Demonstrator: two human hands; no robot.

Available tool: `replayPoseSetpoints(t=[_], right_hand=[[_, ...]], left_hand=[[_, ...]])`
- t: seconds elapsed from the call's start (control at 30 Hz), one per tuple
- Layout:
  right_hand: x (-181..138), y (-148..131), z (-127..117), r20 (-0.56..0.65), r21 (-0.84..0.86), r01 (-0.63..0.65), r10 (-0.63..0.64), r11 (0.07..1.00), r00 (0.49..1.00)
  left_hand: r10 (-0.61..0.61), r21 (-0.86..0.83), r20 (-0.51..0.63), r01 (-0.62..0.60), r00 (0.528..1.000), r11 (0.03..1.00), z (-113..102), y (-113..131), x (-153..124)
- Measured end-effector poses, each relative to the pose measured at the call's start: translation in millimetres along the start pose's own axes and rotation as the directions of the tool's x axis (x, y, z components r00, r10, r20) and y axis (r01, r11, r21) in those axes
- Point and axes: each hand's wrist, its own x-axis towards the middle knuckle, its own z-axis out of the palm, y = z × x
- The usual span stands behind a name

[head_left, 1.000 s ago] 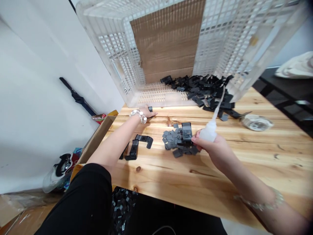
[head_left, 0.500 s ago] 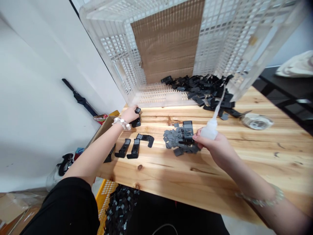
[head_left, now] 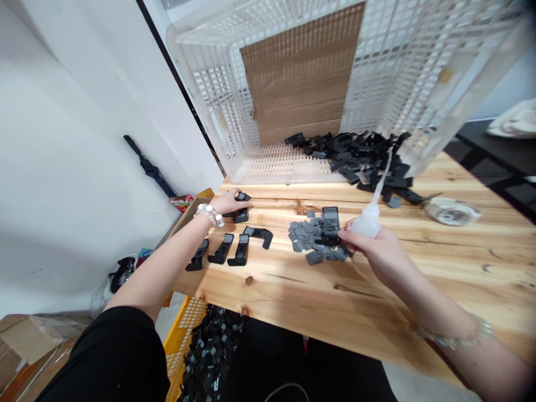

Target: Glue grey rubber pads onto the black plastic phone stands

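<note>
My right hand [head_left: 379,248] is closed around a white squeeze bottle [head_left: 366,220] whose long thin nozzle points up and away. Its thumb and fingertips also meet the edge of a black plastic bracket [head_left: 330,220], which stands over a heap of small grey pads [head_left: 305,234]. At the table's far left, my left hand [head_left: 226,202] has its thumb and forefinger around another black bracket [head_left: 243,196], partly covered by the fingers. More black brackets lie close by there. Nearer me, several bent black brackets [head_left: 239,250] with grey pads on their ends lie in a loose row.
A white plastic crate [head_left: 293,174] lies on its side at the back, with cardboard [head_left: 301,78] inside and black parts [head_left: 355,153] spilling out. A tape roll [head_left: 452,211] lies at right. Below the table edge, a yellow crate [head_left: 178,335] holds many black pieces.
The view has shifted, so the table's things appear slightly further right. My left hand's fingers have spread forward a little over the brackets. My right hand keeps the bottle at the same bracket.
</note>
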Motion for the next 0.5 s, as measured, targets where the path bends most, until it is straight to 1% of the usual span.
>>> replayPoseSetpoints(t=[0.1, 0.17, 0.23, 0.33, 0.5], right_hand=[[3, 1, -1, -0.026, -0.002, 0.018, -0.018, 1.0, 1.0], [5, 2, -3, -0.02, -0.005, 0.034, -0.035, 0.999, 0.999], [7, 3, -5, -0.012, -0.011, 0.048, -0.048, 0.999, 0.999], [8, 4, -7, -0.023, -0.011, 0.051, -0.052, 0.999, 0.998], [7, 2, -5, -0.032, -0.003, 0.03, -0.03, 1.0, 0.999]], left_hand=[[0.001, 0.105, 0.069, -0.008, 0.998, 0.994, 0, 13, -3], [0.014, 0.16, 0.11, -0.032, 0.994, 0.987, 0, 20, -5], [0.035, 0.204, 0.125, -0.06, 0.992, 0.977, 0, 25, -7], [0.082, 0.253, 0.094, -0.104, 0.992, 0.962, 2, 27, -11], [0.155, 0.283, -0.021, -0.143, 0.988, 0.948, 3, 21, -22]])
